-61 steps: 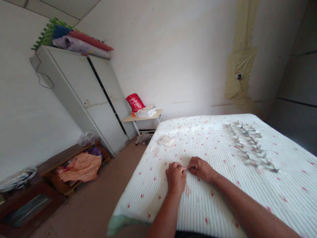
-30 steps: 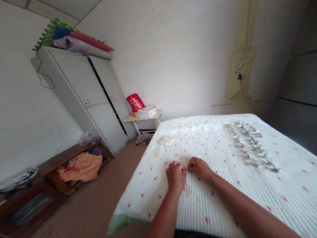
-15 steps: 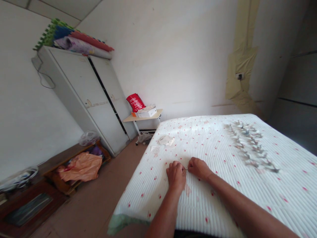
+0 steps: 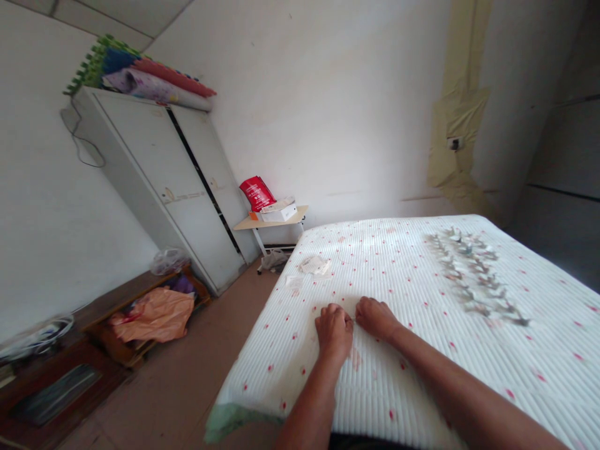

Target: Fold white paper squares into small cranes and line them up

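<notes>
Both hands rest close together over the near part of a white ribbed bedspread (image 4: 375,387) with small red marks. My left hand (image 4: 334,328) has its fingers curled, pinching a tiny piece that shows only as a thin bit between the hands. Just right of it, my right hand (image 4: 376,317) is also closed, its fingertips at the other end of that bit. What the piece is cannot be made out. Several small grey-white folded shapes (image 4: 478,275) stand in rows at the right of the bed. Thin pale papers (image 4: 315,265) lie beyond my left hand.
A small table (image 4: 300,214) with a red bag (image 4: 257,194) and a white box (image 4: 279,214) stands past the bed's far left corner. At the left are a grey cabinet (image 4: 140,156) and a low wooden unit holding an orange plastic bag (image 4: 157,315).
</notes>
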Demonstrator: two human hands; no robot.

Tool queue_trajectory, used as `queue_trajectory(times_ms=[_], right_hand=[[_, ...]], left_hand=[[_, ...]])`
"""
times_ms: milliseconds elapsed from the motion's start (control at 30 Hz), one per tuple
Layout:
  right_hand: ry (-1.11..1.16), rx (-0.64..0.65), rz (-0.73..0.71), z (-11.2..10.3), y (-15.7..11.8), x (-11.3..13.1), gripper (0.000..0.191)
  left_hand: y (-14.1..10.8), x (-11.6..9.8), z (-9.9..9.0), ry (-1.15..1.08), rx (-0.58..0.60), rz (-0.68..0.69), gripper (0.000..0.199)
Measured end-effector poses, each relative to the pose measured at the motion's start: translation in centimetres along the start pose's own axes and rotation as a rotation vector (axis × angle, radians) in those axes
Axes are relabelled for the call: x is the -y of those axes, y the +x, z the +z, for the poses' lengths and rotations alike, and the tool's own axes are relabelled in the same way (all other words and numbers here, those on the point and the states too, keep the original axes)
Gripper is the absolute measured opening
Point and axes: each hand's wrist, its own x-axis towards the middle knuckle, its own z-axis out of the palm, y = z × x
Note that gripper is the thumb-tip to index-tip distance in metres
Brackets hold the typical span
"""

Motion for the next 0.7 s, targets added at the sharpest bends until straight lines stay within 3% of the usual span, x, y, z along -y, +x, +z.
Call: queue_trajectory(times_ms=[367, 700], right_hand=[[0.057, -0.014, 0.12, -0.6, -0.1, 0.3, 0.022], [0.308, -0.055, 0.153, 0.6, 0.9, -1.2, 0.012]], left_hand=[[0.1, -0.6, -0.1, 0.011, -0.019, -0.069, 0.013], [0.6, -0.4, -0.2, 0.028, 0.036, -0.126, 0.008]])
